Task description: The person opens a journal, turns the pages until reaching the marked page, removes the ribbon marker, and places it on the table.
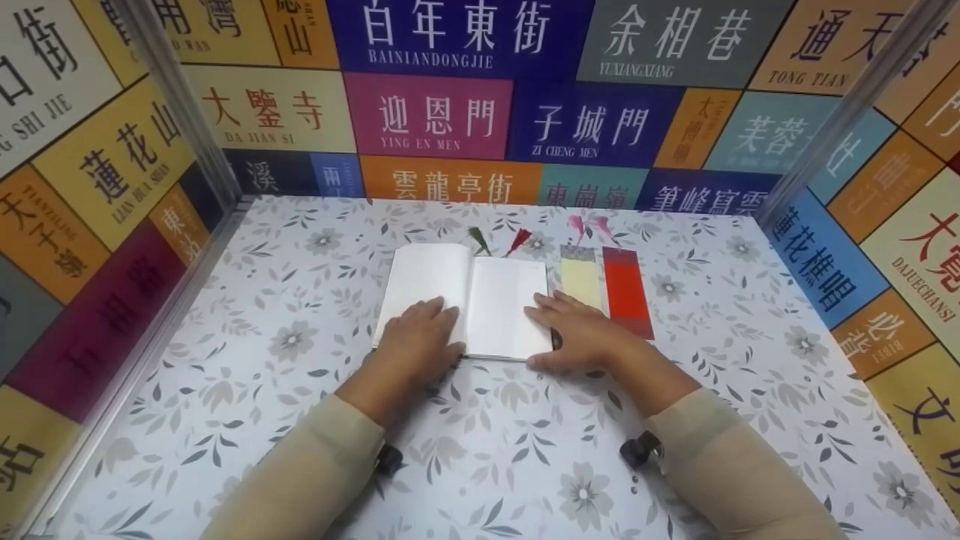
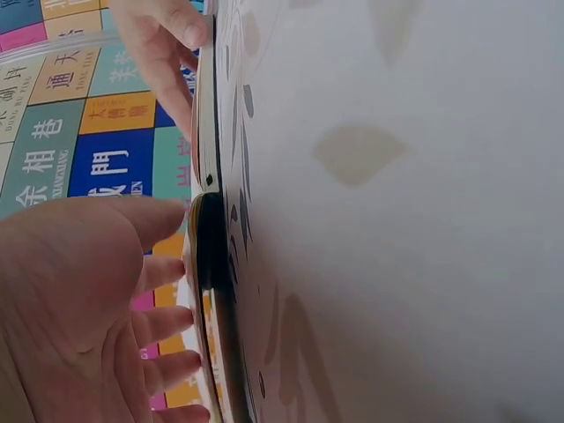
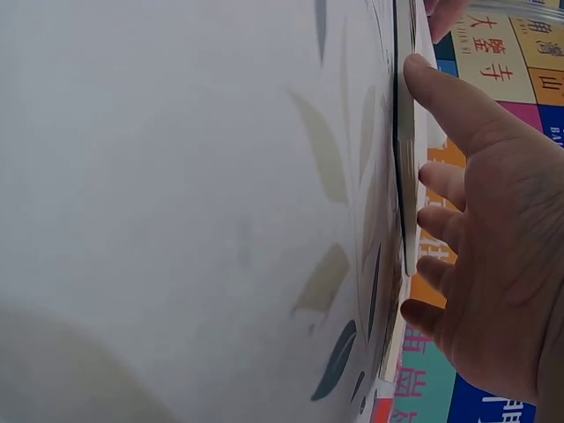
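Note:
An open book (image 1: 504,311) with blank-looking white pages lies on the table. My left hand (image 1: 418,343) rests on the lower part of its left page, fingers extended. On the right page's outer edge lie the fingers of my right hand (image 1: 583,334), with the thumb near the lower corner. In the left wrist view the left hand (image 2: 75,300) has its spread fingertips on the page. The right wrist view shows the right hand (image 3: 507,207) with its thumb and fingers along the book's edge (image 3: 405,167). Neither hand grips anything.
Right of the book lie a pale yellow bookmark (image 1: 580,277) and a red bookmark (image 1: 624,285), with pink tassels (image 1: 576,227) above them. A green tassel (image 1: 478,240) and a red tassel (image 1: 517,240) lie beyond the book's top edge. Sign-patterned walls (image 1: 442,116) surround the flowered tabletop (image 1: 495,450).

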A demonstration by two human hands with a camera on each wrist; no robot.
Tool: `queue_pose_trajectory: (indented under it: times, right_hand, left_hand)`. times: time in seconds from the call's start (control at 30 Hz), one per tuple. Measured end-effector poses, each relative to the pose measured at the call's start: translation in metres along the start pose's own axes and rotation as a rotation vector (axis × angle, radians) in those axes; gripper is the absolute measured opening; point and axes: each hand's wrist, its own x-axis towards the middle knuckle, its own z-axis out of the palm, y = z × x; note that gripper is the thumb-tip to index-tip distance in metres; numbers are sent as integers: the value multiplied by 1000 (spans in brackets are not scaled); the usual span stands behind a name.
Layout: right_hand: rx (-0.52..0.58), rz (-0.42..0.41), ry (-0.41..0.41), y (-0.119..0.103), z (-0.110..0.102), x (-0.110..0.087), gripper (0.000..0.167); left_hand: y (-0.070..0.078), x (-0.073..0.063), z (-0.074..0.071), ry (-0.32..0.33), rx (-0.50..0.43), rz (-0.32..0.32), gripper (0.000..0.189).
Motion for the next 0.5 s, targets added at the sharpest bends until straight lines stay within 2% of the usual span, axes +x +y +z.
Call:
queue_pose_trajectory:
  times: [0.17,0.3,0.5]
  right_hand:
    - [-1,-1,-3,0,0,1,103]
    - [-10,-30,1,0,0,1,102]
    - [-17,-49,4,-1,-1,-1,99]
  left_hand:
    - [-1,0,0,-14,17,-2,79]
    - [0,0,-1,-11,24,-3,81]
    - [0,0,-1,-37,-5,-38,82]
